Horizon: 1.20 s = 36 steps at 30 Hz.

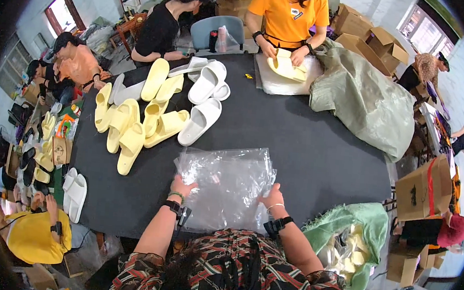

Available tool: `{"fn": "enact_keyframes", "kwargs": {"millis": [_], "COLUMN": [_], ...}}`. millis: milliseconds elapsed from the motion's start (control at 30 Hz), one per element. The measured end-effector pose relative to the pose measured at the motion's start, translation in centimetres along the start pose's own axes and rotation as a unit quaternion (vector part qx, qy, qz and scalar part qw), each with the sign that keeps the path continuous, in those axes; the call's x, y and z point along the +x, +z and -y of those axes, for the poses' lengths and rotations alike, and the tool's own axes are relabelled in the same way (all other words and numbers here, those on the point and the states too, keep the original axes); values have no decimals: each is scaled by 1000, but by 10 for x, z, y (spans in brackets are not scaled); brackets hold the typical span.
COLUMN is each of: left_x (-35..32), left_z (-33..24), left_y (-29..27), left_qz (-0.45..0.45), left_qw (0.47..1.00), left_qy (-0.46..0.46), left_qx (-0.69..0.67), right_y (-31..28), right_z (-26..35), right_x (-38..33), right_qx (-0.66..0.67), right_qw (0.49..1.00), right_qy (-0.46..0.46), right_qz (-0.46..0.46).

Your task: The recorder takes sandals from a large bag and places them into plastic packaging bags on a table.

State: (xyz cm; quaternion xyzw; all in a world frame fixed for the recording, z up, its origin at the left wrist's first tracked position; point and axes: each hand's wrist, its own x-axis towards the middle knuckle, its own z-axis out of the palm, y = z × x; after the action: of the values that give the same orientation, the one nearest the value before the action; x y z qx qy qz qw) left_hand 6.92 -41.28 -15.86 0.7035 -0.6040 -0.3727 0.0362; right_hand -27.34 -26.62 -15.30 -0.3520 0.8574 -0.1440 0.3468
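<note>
Between my two hands lies a stack of clear plastic bags [225,191], flat at the near edge of the black table. My left hand [182,188] grips the stack's left edge, its thumb on top. At the right edge, my right hand [273,198] holds the bags in the same way; its lower fingers are hidden. Beyond the bags sit several pale yellow slides [131,148] in a loose pile. A grey-white slide [201,122] is the one closest to the stack, with more white slides [208,82] behind it.
Across the black table [298,131], a person in orange handles a yellow slide [287,67] over stacked plastic sheets. A large grey-green sack [364,95] covers the far right. By my right arm stands a green sack [370,221] of pale pieces. People work at the left.
</note>
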Motion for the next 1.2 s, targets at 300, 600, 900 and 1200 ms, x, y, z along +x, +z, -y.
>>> {"fn": "enact_keyframes", "kwargs": {"millis": [300, 600, 900, 1200], "left_x": [-7, 37, 36, 57], "left_z": [-105, -131, -125, -81], "left_y": [-18, 14, 11, -27], "left_qz": [-167, 44, 35, 99], "left_qw": [884, 860, 854, 893], "left_qy": [304, 320, 355, 282], "left_qx": [314, 395, 379, 336], "right_y": [-7, -52, -31, -45], "right_z": [-21, 58, 118, 73], "right_x": [-9, 20, 66, 91], "right_qx": [-99, -268, -314, -309], "right_qw": [989, 939, 869, 898], "right_qy": [-65, -209, -373, -297], "right_qz": [-86, -46, 87, 98]}}
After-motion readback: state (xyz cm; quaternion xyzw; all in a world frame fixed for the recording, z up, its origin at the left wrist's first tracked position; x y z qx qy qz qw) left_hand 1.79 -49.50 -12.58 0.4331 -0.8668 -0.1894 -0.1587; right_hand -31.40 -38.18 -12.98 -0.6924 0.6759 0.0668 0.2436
